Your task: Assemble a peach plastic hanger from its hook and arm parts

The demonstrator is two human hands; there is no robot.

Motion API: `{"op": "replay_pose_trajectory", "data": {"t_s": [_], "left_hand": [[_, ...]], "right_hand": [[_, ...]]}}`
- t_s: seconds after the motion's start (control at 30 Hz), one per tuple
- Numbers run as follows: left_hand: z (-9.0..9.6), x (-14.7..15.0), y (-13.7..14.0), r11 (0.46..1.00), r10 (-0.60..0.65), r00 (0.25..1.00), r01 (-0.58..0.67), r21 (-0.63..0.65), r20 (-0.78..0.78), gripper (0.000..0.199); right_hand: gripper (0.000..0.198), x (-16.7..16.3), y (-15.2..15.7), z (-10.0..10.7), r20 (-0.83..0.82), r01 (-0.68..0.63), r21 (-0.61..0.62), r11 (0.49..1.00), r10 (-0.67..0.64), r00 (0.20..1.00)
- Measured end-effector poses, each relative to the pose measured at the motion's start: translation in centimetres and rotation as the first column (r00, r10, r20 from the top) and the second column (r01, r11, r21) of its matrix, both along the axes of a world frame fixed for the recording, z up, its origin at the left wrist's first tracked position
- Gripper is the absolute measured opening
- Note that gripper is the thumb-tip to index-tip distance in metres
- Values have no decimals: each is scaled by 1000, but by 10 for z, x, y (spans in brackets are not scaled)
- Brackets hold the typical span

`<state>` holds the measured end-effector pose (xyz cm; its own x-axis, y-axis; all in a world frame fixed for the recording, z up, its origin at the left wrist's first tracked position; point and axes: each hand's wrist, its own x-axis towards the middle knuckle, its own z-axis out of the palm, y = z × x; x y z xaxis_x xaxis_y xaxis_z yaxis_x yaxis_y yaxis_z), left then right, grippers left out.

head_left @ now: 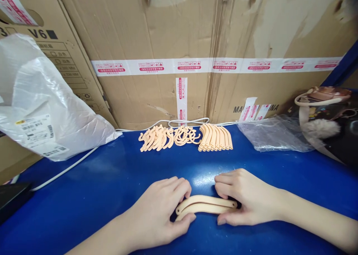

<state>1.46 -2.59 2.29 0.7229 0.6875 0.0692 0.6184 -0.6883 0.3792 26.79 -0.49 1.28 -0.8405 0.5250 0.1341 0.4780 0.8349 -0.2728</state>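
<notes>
Two cream curved strips [207,204] with small holes at their ends lie against each other on the blue table, near its front. My left hand [159,210] grips their left end between thumb and fingers. At the right end, my right hand [243,201] has its thumb below and its curled fingers above, closed around the pair. Farther back are three groups of similar cream pieces: wavy hook-like pieces [156,138], rings or round hooks [184,136], and a fanned row of curved strips [215,137].
A large taped cardboard box [156,34] stands behind the blue table [106,184]. On the left are a white plastic mailer [56,109], a white cable [67,169] and a dark object [13,201]. A clear plastic bag [274,133] and a dark bag [330,117] are on the right.
</notes>
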Motion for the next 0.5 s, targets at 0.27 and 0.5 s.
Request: {"op": "replay_pose_trajectory", "data": {"t_s": [0.27, 0.5], "left_hand": [[16, -5, 11, 929, 369, 923, -367, -39, 109, 26], [35, -58, 76, 594, 804, 588, -787, 168, -87, 41]], "right_hand": [[43, 3, 2, 4, -46, 40, 52, 998, -38, 998], [30, 8, 1, 4, -33, 92, 132, 987, -89, 996]]}}
